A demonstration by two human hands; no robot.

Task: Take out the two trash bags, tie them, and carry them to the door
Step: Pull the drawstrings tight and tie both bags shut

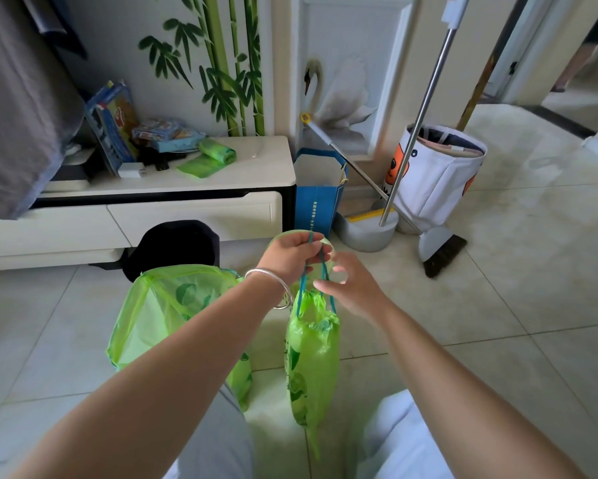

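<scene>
Green bag (312, 361) below left fingers (313, 252)

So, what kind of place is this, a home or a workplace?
Most likely a home, probably a living room. A low white TV cabinet stands against a wall painted with bamboo, and a broom leans in the corner on the tiled floor. The left hand holds a green trash bag by its drawstring.

The trash bags (312, 361) are thin, glossy green plastic, crinkled at the neck. The floor (498, 305) is smooth, faintly shiny tile. The bracelet (273, 288) and mop handle (425, 108) look like polished metal.
</scene>
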